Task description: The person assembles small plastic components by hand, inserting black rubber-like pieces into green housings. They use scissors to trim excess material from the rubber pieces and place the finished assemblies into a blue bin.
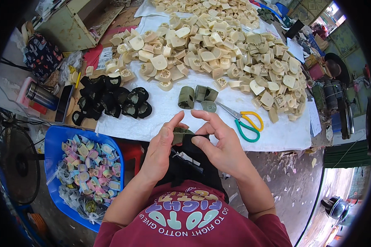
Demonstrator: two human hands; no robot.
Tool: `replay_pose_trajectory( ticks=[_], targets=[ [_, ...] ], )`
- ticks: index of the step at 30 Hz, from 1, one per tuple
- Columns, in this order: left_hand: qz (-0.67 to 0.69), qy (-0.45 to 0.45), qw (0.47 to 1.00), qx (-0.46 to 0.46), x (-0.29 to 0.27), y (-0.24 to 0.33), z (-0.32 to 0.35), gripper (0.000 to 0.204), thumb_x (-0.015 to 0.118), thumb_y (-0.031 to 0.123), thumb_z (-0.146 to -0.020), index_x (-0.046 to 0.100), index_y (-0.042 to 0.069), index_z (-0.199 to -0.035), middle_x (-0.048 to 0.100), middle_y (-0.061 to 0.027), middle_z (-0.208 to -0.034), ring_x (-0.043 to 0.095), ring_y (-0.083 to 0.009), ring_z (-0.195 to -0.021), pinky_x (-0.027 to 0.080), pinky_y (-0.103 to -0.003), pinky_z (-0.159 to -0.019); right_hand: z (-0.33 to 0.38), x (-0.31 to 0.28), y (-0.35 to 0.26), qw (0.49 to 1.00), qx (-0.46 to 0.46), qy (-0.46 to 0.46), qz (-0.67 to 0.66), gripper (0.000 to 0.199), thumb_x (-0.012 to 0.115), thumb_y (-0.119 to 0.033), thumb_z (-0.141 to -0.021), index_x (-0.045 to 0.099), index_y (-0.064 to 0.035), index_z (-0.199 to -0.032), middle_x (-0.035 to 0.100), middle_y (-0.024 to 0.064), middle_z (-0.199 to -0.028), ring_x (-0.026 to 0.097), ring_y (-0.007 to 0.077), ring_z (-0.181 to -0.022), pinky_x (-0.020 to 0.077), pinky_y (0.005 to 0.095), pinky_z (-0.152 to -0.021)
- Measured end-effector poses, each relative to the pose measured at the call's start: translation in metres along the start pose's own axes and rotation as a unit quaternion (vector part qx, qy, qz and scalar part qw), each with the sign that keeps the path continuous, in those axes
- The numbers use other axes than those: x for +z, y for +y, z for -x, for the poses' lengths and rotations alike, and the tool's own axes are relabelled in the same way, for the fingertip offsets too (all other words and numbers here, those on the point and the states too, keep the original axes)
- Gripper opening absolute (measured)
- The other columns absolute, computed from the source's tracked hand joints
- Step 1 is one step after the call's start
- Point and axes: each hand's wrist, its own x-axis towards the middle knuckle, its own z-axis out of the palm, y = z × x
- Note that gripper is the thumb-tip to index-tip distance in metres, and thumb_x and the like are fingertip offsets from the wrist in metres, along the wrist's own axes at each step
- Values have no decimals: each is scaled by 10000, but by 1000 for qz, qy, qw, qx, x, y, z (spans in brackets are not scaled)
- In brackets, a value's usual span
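Note:
Close to my body, over the table's front edge, both hands hold a small olive-green hollow piece (179,135) with black material (195,145) over its right side. My left hand (162,150) is curled against the green side, its thumb upright. My right hand (223,149) pinches the black side between thumb and bent fingers. Some of the piece is hidden by the fingers. Just beyond my hands, several olive-green moulded pieces (186,97) rest on the white cloth (160,113). To their right lie scissors (240,119) with one yellow and one green handle, blades slightly apart.
A large heap of cream moulded pieces (218,53) covers the table's far part. Black cup-shaped pieces (111,96) are piled at the left. Below them, a blue tub (55,164) holds pastel pieces. A flask (42,96), a phone (64,103) and a fan (16,164) stand farther left.

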Motion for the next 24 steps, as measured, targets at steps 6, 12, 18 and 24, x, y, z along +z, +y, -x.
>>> replay_pose_trajectory(
  ticks=[6, 12, 18, 24],
  targets=[
    [-58, -1, 997, 45, 4, 5, 2, 556, 377, 379, -1003, 362, 19, -1426, 505, -71, -1185, 475, -132, -1075, 376, -297, -941, 1, -2, -1, 1000, 3, 4, -3, 501, 612, -19, -833, 448, -73, -1303, 631, 90, -776, 589, 172, -652, 457, 293, -609],
    [-122, 19, 988, 88, 5, -2, -1, 587, 608, -35, -853, 409, 36, -1401, 518, -83, -1193, 518, -114, -1039, 446, -253, -895, 4, 2, 0, 997, -8, 29, 69, 484, 638, -51, -819, 475, -78, -1274, 634, 96, -812, 595, 214, -711, 460, 314, -646],
    [21, 96, 986, 133, 13, -1, -2, 730, 620, -86, -810, 296, 58, -1448, 500, -94, -1235, 545, -176, -1107, 461, -264, -904, 16, 10, 15, 940, -168, 204, 217, 385, 686, -118, -816, 559, -48, -1173, 638, 99, -905, 609, 239, -869, 470, 332, -756],
    [-10, 49, 976, 211, 22, -9, -2, 751, 627, -86, -800, 269, 58, -1444, 485, -93, -1229, 481, -269, -1241, 423, -340, -987, 44, 44, 47, 915, 65, -38, -396, 430, 658, -221, -893, 547, -6, -1248, 582, 91, -1180, 559, 134, -1050, 466, 304, -881]
  ],
)
